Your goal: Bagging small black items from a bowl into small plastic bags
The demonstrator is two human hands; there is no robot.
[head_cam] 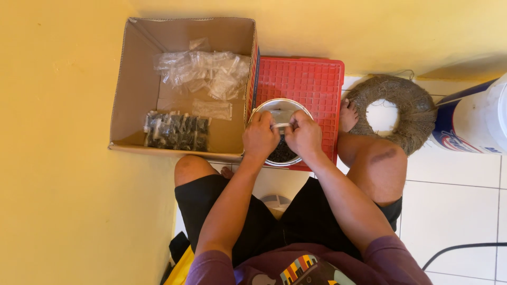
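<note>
a home floor: white tiles [459, 200], yellow wall [63, 158], cardboard box [134, 95].

A red grid-patterned crate [311, 84] sits beside a brown cardboard box [137, 89] holding clear bags [203, 71] and dark-filled packets [177, 132]. The bowl [280, 108] is silvery, its contents [281, 152] black. The walls [63, 158] are yellow, the floor tiles [454, 195] white.

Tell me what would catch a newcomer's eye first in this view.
Both hands, left hand and right hand, meet over a metal bowl of dark bits, pinching a small clear packet between the fingers. The bowl sits on a bright red crate at centre. To the left, an open cardboard box holds empty clear bags and filled dark packets; a woven ring lies to the right.
</note>
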